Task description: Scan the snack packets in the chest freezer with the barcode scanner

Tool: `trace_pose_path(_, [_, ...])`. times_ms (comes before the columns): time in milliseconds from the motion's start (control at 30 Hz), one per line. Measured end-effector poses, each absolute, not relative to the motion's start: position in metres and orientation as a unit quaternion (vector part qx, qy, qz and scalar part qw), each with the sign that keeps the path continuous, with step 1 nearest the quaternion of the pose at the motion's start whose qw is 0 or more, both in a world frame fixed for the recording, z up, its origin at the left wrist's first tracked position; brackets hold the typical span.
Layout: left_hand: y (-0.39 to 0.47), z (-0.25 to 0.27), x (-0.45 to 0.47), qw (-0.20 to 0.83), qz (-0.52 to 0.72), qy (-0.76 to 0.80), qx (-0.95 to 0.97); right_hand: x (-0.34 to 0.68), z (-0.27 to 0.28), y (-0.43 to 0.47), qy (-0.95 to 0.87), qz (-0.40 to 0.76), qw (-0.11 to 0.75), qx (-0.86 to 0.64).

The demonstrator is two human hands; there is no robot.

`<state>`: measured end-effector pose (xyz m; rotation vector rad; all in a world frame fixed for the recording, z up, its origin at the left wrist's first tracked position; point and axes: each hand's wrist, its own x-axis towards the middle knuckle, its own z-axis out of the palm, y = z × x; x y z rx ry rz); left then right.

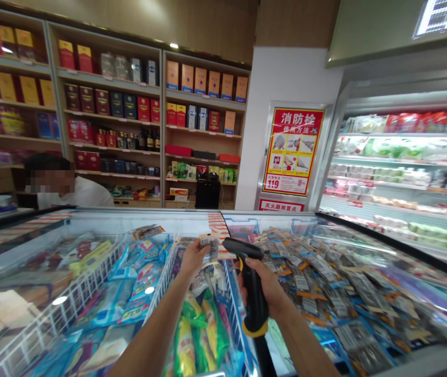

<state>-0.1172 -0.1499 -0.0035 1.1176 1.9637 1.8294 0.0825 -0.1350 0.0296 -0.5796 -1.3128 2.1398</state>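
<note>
My right hand (260,285) is wrapped round the grip of a black and yellow barcode scanner (255,303), whose head points left. Ahead and to the left, my left hand (194,260) pinches a small pale package (209,246) with printing on it; the scanner's head is close beside it, apart from it. Below both hands lie green and yellow ice cream packets (197,335) in a white wire basket. Many dark, orange-edged packets (325,283) fill the freezer's right side, and blue packets (129,285) lie to the left.
The open chest freezer (176,215) has white wire dividers (77,306) and glass lids pushed aside. A person (74,188) in white sits beyond its left end. Shelves (109,123) of boxes and bottles line the back wall; a lit refrigerated display (407,157) stands at right.
</note>
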Motion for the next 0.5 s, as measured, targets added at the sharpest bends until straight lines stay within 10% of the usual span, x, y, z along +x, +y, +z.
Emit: trace_pose_path(500, [-0.151,-0.006,-0.126,0.122,0.637,0.661,0.376,0.090,0.033,-0.146,-0.536,0.777,0.256,-0.209])
